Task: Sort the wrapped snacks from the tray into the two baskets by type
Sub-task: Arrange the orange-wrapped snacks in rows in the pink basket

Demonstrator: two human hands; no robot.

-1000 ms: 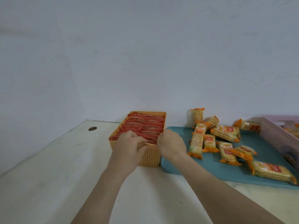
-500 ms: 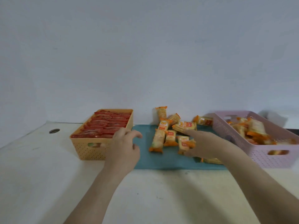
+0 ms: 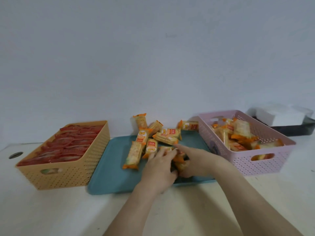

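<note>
A teal tray (image 3: pixel 109 174) lies in the middle of the pale table and holds several orange-wrapped cracker packs (image 3: pixel 134 155). My left hand (image 3: pixel 159 167) and my right hand (image 3: pixel 198 163) meet over the packs at the tray's near right and close around a few of them (image 3: pixel 180 161). An orange basket (image 3: pixel 68 174) on the left is full of red-wrapped snacks (image 3: pixel 68 145). A pink basket (image 3: pixel 265 160) on the right holds more orange packs (image 3: pixel 238 133).
A black tray with white sheets (image 3: pixel 289 120) sits behind the pink basket at the far right. A round hole (image 3: pixel 15 155) is in the table at the far left. The wall stands close behind the baskets.
Both hands left the orange basket's near rim and moved right onto the tray. They now gather orange packs together. The view has swung to the right.
</note>
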